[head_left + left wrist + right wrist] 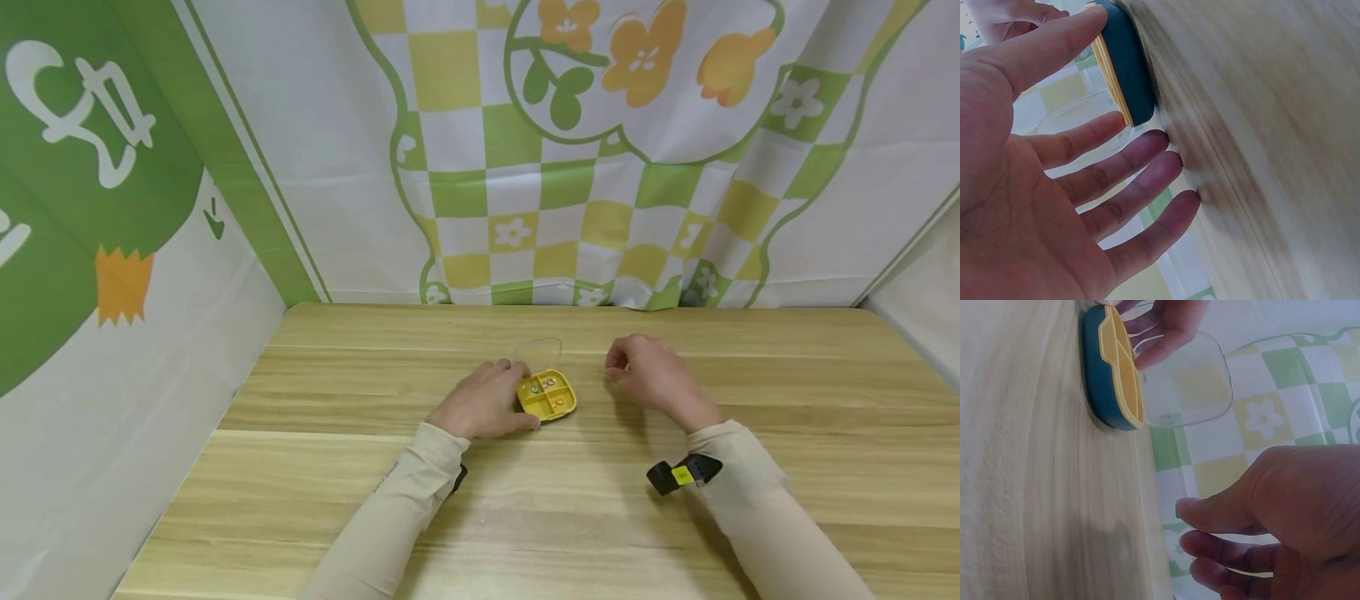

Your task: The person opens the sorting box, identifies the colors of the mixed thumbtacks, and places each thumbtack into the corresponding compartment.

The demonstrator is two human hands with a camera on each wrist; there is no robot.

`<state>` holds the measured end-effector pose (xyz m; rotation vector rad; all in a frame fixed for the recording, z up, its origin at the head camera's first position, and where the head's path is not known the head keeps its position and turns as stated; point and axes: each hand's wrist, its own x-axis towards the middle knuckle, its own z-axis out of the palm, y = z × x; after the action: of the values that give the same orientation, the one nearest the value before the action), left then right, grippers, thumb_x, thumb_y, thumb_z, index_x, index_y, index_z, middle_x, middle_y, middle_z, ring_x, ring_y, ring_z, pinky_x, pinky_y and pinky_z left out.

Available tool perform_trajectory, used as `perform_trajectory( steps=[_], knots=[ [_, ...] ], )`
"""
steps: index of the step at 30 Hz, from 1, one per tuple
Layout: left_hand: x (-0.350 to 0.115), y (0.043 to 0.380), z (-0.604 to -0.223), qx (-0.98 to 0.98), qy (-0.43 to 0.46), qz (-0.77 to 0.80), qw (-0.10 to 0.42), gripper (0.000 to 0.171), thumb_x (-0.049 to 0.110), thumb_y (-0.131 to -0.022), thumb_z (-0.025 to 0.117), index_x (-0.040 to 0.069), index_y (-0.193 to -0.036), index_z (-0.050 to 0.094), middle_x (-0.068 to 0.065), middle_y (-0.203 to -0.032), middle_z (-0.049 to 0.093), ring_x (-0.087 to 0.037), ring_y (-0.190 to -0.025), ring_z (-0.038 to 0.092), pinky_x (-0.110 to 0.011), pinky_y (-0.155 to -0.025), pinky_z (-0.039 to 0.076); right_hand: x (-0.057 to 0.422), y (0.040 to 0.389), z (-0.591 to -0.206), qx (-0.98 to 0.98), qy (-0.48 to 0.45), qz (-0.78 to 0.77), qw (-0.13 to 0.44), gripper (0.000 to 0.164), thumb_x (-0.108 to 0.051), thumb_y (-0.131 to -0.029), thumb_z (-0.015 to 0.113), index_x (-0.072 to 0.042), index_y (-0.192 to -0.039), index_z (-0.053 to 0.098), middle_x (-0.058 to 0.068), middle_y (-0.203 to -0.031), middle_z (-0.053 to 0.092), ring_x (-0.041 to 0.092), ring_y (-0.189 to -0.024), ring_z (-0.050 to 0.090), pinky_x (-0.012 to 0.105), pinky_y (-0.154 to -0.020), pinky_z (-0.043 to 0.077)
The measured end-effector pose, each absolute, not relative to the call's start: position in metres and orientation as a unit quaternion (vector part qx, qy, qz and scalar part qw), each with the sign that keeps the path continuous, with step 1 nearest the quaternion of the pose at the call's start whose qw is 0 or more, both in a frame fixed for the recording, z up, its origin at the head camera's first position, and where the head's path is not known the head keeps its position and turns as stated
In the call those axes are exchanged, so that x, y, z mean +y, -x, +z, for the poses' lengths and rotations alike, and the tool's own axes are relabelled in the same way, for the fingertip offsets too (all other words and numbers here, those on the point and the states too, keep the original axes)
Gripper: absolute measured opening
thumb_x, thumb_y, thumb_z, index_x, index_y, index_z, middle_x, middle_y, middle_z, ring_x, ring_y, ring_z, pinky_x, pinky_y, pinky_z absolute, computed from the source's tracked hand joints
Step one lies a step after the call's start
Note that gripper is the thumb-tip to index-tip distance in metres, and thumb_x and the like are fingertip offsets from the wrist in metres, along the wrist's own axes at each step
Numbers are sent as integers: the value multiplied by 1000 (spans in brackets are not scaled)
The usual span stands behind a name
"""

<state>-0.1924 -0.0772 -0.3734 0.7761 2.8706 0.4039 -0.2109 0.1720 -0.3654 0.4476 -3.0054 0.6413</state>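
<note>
A small compartment box point(547, 406), yellow inside and dark teal outside, sits on the wooden table with its clear lid point(1200, 384) raised at the back. Dividers split it into compartments, and small shiny round pieces point(550, 382) lie in some of them. My left hand point(487, 402) holds the box at its left side, thumb point(1079, 37) on the near edge and index finger point(1085, 139) on the far edge. To the right of the box, my right hand point(656, 377) hovers above the table. Its thumb and fingers are loosely bent with nothing visible between them.
The wooden table point(337, 500) meets a checked, flowered curtain point(540, 208) at its back edge. A white and green printed cloth point(180, 333) hangs along the left side. A black strap point(682, 474) with a yellow tag is on the right wrist.
</note>
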Motion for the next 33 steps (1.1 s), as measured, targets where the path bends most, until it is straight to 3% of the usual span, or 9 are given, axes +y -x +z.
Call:
perform_trajectory(
  steps=[33],
  knots=[
    [-77, 192, -373, 954, -255, 139, 75, 66, 48, -75, 69, 10, -126, 49, -4, -113, 55, -18, -99, 51, -32, -86, 42, 148, 202, -369, -963, -185, 196, 26, 7, -15, -81, 65, -17, -77, 60, -4, -78, 54, 16, -72, 50, 34, -65, 41]
  ],
)
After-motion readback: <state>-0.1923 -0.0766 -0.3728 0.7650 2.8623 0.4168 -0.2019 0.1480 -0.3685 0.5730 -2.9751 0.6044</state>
